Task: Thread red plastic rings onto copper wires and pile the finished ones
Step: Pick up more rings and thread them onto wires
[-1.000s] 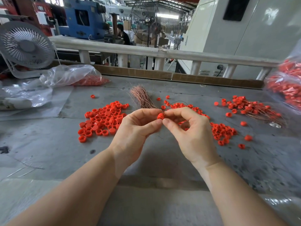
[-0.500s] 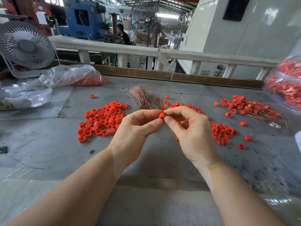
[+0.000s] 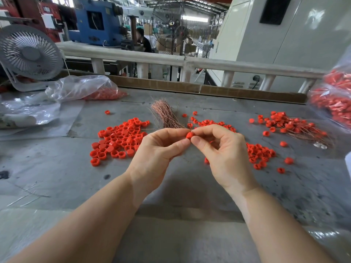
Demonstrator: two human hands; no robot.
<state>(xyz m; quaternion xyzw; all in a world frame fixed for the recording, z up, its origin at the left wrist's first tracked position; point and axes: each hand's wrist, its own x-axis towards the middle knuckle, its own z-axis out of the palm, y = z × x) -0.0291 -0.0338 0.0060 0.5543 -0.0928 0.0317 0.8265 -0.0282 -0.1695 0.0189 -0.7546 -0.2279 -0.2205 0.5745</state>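
Note:
My left hand pinches a red plastic ring between thumb and forefinger above the table. My right hand meets it from the right, fingertips pinched on a thin copper wire at the ring; the wire itself is barely visible. A bundle of copper wires lies just behind my hands. Loose red rings form a pile at left and another pile at right. A heap of rings threaded on wires lies at the far right.
A white desk fan stands at the back left, with clear plastic bags of red rings beside it. More bags of red parts hang at the right edge. A white railing borders the grey table.
Both hands have lifted the ring slightly and shifted a little; the right fingers have closed nearer to the ring. The piles have not moved.

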